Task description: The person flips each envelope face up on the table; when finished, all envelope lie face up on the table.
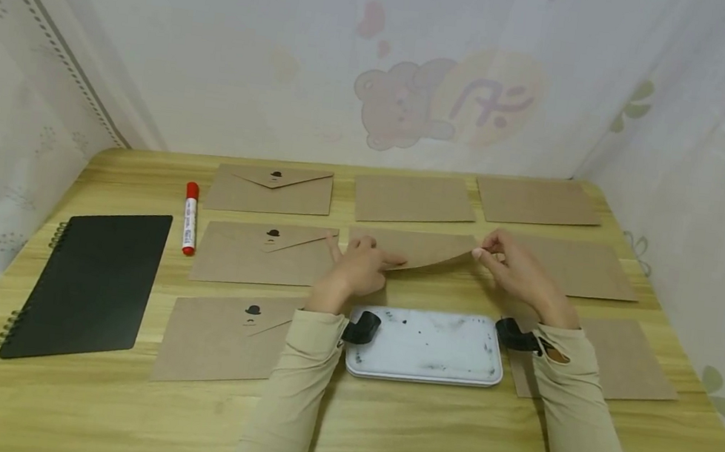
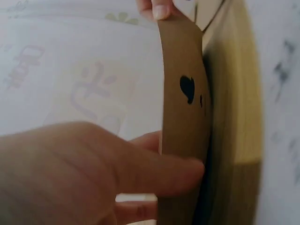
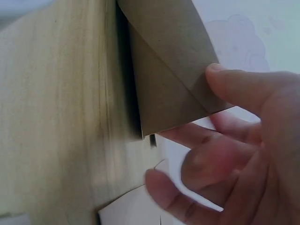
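Note:
A brown kraft-paper envelope (image 1: pixel 427 245) is tilted up off the table in the middle of the head view, its near edge raised. My left hand (image 1: pixel 357 269) pinches its left part, thumb on the face with the flap and fingers behind, as the left wrist view shows. At the other end, my right hand (image 1: pixel 521 274) holds the right corner between thumb and fingers. A small black hat print (image 2: pixel 187 89) marks the envelope in the left wrist view. The slanting flap edge shows on the envelope (image 3: pixel 173 51) in the right wrist view.
A white case (image 1: pixel 426 345) with dark smudges lies between my forearms. Several more envelopes lie in rows, including a left column with hat prints (image 1: pixel 265 254). Farther left are a red-capped marker (image 1: pixel 191 218) and a black spiral notebook (image 1: pixel 90 284). A white curtain (image 1: pixel 254 57) hangs behind.

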The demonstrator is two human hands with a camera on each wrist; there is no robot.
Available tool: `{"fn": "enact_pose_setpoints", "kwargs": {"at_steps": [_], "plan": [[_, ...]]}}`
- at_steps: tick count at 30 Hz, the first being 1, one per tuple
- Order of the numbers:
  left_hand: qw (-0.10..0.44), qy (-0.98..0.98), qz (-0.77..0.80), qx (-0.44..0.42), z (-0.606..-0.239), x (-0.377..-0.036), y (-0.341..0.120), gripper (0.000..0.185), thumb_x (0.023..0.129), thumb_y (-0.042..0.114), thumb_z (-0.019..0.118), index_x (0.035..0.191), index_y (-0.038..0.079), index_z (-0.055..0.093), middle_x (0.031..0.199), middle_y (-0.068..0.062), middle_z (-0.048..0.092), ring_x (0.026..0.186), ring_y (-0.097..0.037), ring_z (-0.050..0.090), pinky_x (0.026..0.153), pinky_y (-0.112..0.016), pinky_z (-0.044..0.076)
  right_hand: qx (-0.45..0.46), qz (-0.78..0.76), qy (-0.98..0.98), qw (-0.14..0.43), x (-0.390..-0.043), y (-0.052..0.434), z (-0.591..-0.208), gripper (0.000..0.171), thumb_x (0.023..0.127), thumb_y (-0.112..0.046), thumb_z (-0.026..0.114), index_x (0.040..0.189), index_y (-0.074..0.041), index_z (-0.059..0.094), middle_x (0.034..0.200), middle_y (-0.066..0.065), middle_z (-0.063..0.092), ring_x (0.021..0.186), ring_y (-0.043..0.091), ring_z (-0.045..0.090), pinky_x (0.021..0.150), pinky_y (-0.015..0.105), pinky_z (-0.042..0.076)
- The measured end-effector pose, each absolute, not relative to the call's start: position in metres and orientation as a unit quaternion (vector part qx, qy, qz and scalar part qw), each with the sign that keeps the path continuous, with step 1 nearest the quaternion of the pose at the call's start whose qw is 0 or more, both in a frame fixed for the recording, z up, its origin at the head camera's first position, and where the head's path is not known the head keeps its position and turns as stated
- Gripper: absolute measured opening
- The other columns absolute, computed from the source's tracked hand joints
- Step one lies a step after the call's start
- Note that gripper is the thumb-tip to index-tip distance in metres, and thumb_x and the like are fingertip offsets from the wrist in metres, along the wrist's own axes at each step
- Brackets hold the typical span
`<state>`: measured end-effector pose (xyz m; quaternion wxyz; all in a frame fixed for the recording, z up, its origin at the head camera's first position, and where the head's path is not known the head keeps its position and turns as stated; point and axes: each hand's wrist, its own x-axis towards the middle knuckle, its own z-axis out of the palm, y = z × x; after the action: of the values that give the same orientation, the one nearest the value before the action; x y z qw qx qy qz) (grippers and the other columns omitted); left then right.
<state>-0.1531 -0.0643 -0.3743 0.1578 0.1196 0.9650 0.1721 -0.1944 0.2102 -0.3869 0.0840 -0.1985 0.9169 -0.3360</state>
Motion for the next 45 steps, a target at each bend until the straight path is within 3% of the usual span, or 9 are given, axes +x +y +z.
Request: {"fn": "enact_pose_setpoints", "kwargs": {"at_steps": [7,10,13,18,23,30,34,40,45], "plan": [[0.145,0.952,0.241,0.123,-0.375,-0.159,-0.081,0.033,0.098,0.027,0.046,0.13,0.028,0.056,0.134,0.001,0.05,0.129,-0.024,0.038,0.095,-0.067,-0.015,-0.251,-0.333,0.9,-0.125,-0.198,0.205,-0.391,0.026,0.091,-0.018,0.06,0.079,-0.006,0.041,0.069,0.008,0.052,0.062,0.023,0.057,0.053,0.03,0.039],[0.142,0.945,0.269,0.119,-0.376,-0.161,-0.085,0.034,0.099,0.029,0.044,0.129,0.021,0.057,0.132,0.001,0.052,0.128,-0.026,0.04,0.095,-0.066,-0.016,-0.278,-0.318,0.88,-0.216,-0.2,0.204,-0.392,0.018,0.087,-0.013,0.066,0.079,-0.005,0.052,0.056,0.0,0.044,0.046,0.013,0.04,0.045,0.026,0.03],[0.138,0.941,0.286,0.115,-0.376,-0.162,-0.087,0.036,0.099,0.029,0.042,0.131,0.018,0.055,0.135,-0.001,0.05,0.129,-0.028,0.038,0.096,-0.065,-0.015,-0.309,-0.315,0.86,-0.256,-0.201,0.202,-0.391,0.013,0.082,-0.006,0.07,0.092,-0.003,0.062,0.063,0.005,0.057,0.054,0.017,0.049,0.056,0.031,0.041],[0.136,0.937,0.305,0.107,-0.377,-0.164,-0.088,0.039,0.1,0.03,0.04,0.134,0.015,0.051,0.14,-0.004,0.044,0.131,-0.029,0.034,0.097,-0.065,-0.014,-0.338,-0.316,0.849,-0.254,-0.201,0.198,-0.388,0.034,0.077,0.005,0.071,0.109,-0.003,0.064,0.105,0.016,0.064,0.1,0.035,0.055,0.087,0.049,0.041],[0.136,0.93,0.323,0.11,-0.377,-0.164,-0.087,0.034,0.099,0.029,0.042,0.125,0.014,0.058,0.12,-0.006,0.061,0.126,-0.027,0.041,0.099,-0.065,-0.009,-0.329,-0.345,0.848,-0.232,-0.201,0.196,-0.393,0.045,0.074,0.013,0.069,0.115,-0.006,0.064,0.104,0.016,0.06,0.085,0.032,0.057,0.068,0.042,0.042],[0.122,0.893,0.416,0.12,-0.374,-0.164,-0.095,0.025,0.094,0.015,0.052,0.115,0.006,0.061,0.114,-0.008,0.06,0.105,-0.022,0.054,0.093,-0.039,0.04,-0.316,-0.361,0.844,-0.239,-0.201,0.198,-0.396,0.042,0.077,0.016,0.065,0.113,-0.005,0.066,0.101,0.015,0.061,0.079,0.025,0.057,0.069,0.029,0.046],[0.103,0.878,0.452,0.12,-0.375,-0.166,-0.1,0.017,0.093,0.006,0.049,0.106,0.004,0.06,0.107,-0.011,0.06,0.095,-0.022,0.053,0.086,-0.038,0.042,-0.314,-0.384,0.835,-0.24,-0.203,0.199,-0.398,0.041,0.077,0.016,0.065,0.113,-0.003,0.066,0.103,0.013,0.062,0.083,0.025,0.06,0.075,0.014,0.045],[0.011,0.892,0.437,0.117,-0.374,-0.168,-0.101,0.019,0.092,0.003,0.051,0.108,0.0,0.062,0.113,-0.016,0.056,0.109,-0.027,0.05,0.094,-0.039,0.038,-0.311,-0.4,0.824,-0.252,-0.206,0.201,-0.401,0.041,0.075,0.016,0.067,0.112,-0.001,0.066,0.1,0.014,0.063,0.081,0.025,0.059,0.075,0.015,0.045],[-0.089,0.893,0.434,0.081,-0.376,-0.169,-0.098,0.023,0.089,0.004,0.06,0.111,0.001,0.063,0.104,-0.014,0.055,0.097,-0.026,0.052,0.087,-0.038,0.04,-0.294,-0.399,0.827,-0.266,-0.206,0.199,-0.402,0.041,0.073,0.014,0.071,0.111,-0.002,0.067,0.097,0.015,0.064,0.076,0.027,0.059,0.074,0.015,0.043]]}}
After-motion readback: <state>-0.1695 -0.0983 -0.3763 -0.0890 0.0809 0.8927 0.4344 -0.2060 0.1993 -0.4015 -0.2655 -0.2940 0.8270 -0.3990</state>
